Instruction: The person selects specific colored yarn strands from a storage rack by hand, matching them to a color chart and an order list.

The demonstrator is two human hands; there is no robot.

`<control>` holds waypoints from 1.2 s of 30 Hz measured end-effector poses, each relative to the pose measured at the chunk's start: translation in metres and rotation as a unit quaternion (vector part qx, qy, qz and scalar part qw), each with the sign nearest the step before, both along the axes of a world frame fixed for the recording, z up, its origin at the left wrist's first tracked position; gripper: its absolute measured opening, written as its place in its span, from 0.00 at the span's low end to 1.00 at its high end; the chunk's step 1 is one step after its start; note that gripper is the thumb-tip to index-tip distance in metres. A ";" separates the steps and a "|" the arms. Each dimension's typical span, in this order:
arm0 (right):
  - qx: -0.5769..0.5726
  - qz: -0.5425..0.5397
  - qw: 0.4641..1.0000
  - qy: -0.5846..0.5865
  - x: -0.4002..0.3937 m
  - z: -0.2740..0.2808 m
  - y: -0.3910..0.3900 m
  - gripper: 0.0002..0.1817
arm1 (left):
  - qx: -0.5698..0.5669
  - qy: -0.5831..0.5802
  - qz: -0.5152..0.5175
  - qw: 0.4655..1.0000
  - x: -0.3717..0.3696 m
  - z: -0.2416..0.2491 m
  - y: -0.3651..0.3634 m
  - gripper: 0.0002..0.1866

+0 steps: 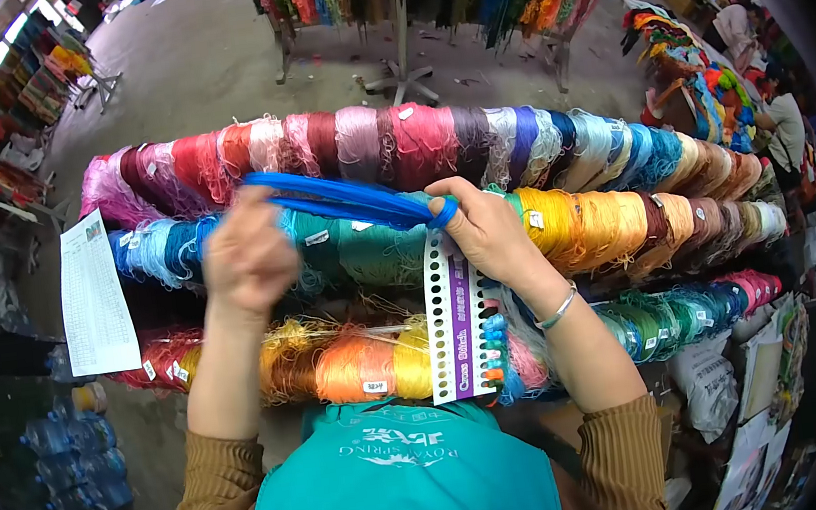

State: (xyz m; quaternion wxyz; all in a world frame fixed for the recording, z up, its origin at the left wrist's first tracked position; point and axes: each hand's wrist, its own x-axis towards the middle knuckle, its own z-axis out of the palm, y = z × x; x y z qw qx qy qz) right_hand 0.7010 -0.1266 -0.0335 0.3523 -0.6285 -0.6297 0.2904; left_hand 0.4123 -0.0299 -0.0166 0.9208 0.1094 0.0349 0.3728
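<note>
A bright blue skein of thread [347,202] stretches in the air between my two hands. My right hand [486,231] is closed on its right end, with blue strands looped at the thumb and fingers. At the other end my left hand [248,248], smeared by motion, is curled with the loop at its raised fingers. A white and purple "Cross Stitch" card [456,320] hangs upright just below my right hand. Holes run down its left edge, and small coloured thread samples are tied along its right edge. Behind the skein lies a row of green thread bundles [358,256].
Three long rods carry wound thread bundles in many colours, including red ones [425,142] and yellow ones [566,227]. A printed sheet [94,296] hangs at their left end. Water jugs [73,449] stand at lower left. Another person [785,136] is at far right.
</note>
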 end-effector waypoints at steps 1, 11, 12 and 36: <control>0.001 -0.001 1.000 0.001 -0.001 0.003 0.000 0.29 | 0.022 -0.082 0.055 0.995 -0.026 0.003 0.011 0.10; -0.015 -0.002 1.000 0.001 -0.008 0.014 -0.007 0.19 | 0.435 0.501 0.187 0.725 -0.005 0.007 -0.016 0.13; -0.015 -0.001 1.000 0.000 -0.008 0.014 -0.006 0.19 | 0.606 0.486 0.209 0.594 0.015 0.002 -0.017 0.18; 0.090 0.020 0.970 0.223 0.008 -0.018 -0.001 0.04 | 0.687 0.568 0.105 0.441 0.080 -0.020 -0.030 0.08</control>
